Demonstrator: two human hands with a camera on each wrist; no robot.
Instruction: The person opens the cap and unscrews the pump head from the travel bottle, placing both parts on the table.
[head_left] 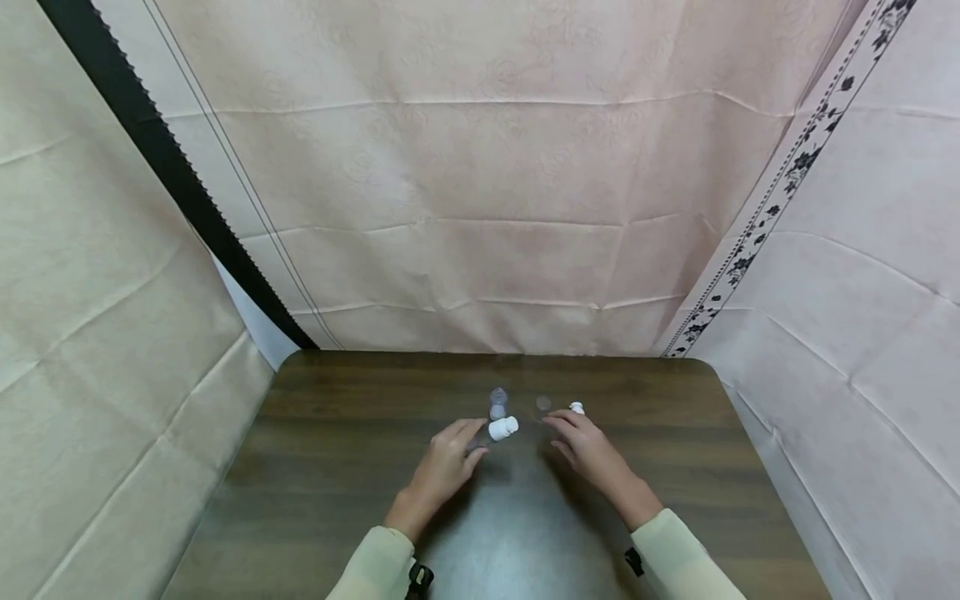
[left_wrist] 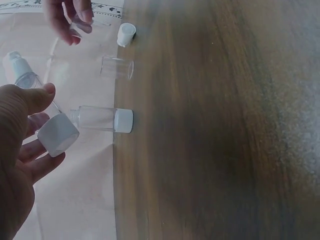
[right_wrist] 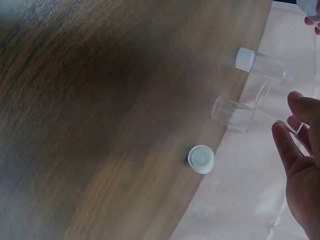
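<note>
My left hand (head_left: 446, 458) grips a small clear bottle lying sideways between thumb and fingers. In the left wrist view its white base (left_wrist: 59, 136) shows near the fingertips, and its white top (left_wrist: 18, 66) sticks out past the thumb. My right hand (head_left: 588, 454) pinches a clear cylindrical cover, whose open rim (right_wrist: 263, 94) shows in the right wrist view. Between the hands, a second clear bottle (left_wrist: 96, 118) stands upright on its white base. Beside it stands a clear cup-like cover (right_wrist: 234, 114). A small white top piece (right_wrist: 201, 159) sits close beyond my right fingers.
The wooden table (head_left: 337, 483) has rounded far corners. Pale cloth (head_left: 465, 183) hangs behind its far edge, with more cloth sheets on the left and right sides. The loose pieces stand near that far edge.
</note>
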